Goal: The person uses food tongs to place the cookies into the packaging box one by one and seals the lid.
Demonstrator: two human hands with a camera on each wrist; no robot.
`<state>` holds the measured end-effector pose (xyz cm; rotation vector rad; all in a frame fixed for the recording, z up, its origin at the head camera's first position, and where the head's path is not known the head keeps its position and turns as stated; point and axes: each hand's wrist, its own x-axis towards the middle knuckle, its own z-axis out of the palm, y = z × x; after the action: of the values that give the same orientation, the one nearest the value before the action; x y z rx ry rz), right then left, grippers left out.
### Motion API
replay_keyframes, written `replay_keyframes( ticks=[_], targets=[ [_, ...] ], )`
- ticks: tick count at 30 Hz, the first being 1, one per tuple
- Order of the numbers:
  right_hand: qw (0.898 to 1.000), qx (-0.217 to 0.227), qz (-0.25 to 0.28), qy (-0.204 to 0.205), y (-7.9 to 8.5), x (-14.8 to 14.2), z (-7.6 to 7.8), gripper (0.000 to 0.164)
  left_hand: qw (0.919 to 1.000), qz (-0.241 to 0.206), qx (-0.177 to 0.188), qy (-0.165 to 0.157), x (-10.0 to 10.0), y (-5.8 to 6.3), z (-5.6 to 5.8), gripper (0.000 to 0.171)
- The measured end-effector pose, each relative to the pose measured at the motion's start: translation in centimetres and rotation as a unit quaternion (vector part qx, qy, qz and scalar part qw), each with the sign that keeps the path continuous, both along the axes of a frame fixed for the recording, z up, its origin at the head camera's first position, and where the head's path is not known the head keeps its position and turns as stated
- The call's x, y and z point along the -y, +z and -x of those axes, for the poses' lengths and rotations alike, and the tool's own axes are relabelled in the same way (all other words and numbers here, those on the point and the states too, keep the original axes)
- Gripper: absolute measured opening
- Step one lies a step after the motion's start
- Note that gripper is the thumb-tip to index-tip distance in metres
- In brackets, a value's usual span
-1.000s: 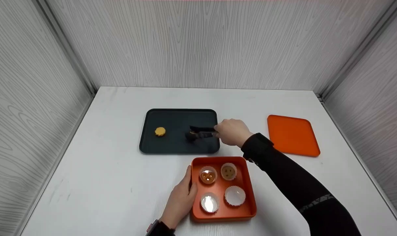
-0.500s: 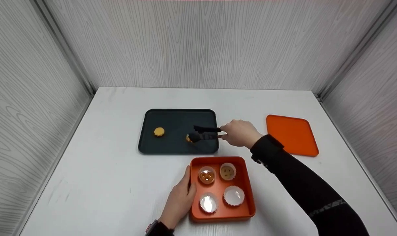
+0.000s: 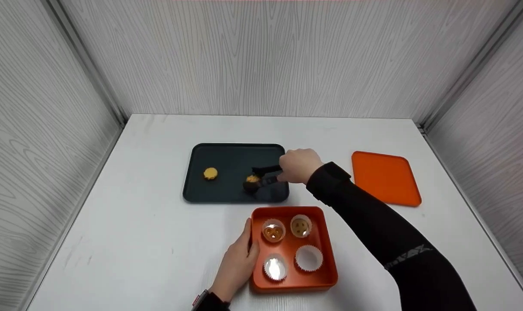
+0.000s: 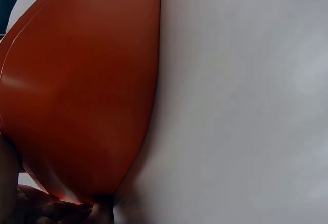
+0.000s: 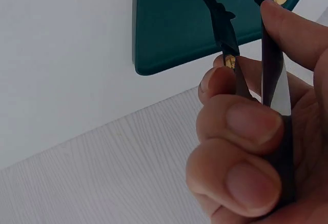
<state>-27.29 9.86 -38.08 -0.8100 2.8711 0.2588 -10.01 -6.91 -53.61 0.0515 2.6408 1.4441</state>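
My right hand [image 3: 301, 166] holds dark-tipped tongs [image 5: 225, 29] over the right part of the dark green tray [image 3: 231, 194]. A golden piped cookie [image 3: 252, 178] lies between the spread tong tips; I cannot tell whether they touch it. Another cookie [image 3: 210, 173] lies in the tray's left part. My left hand [image 3: 237, 259] grips the left side wall of an orange box [image 3: 289, 283], with the thumb at the rim. Inside are several paper cups: the back-left cup [image 3: 274, 230] and back-right cup [image 3: 301, 226] hold cookies, while the front-left cup [image 3: 276, 267] and front-right cup [image 3: 309, 258] look bare.
A flat orange lid or tray [image 3: 386, 179] lies to the right on the white table [image 3: 127, 233]. Pale wood-grain panels [image 3: 261, 56] stand at the back and both sides. The right forearm crosses over the table between the box and the orange lid.
The right hand and tongs shifted right, then came back left and slightly farther away; the tips now stand around the right cookie. The left hand and box stay in place.
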Motion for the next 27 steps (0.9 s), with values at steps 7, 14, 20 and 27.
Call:
replay_keyframes(
  ticks=[7,14,20,27],
  targets=[
    [1.000,-0.024,0.002,-0.001,-0.1,1.0,0.2,0.028,0.9997,0.002,-0.023,-0.001,0.2,-0.1,-0.2,0.063],
    [0.999,-0.023,0.031,-0.010,-0.5,0.5,0.3,0.020,0.9999,-0.002,-0.014,-0.001,0.0,-0.1,-0.1,0.063],
    [0.998,-0.025,0.051,0.006,-0.6,-1.0,-0.2,0.028,0.9996,-0.003,-0.028,0.001,-0.2,-0.2,-0.2,0.062],
    [0.998,-0.016,0.063,0.009,-0.5,-2.8,-0.6,0.017,0.9992,-0.007,-0.038,0.005,-0.2,-0.2,-0.3,0.062]
  ],
)
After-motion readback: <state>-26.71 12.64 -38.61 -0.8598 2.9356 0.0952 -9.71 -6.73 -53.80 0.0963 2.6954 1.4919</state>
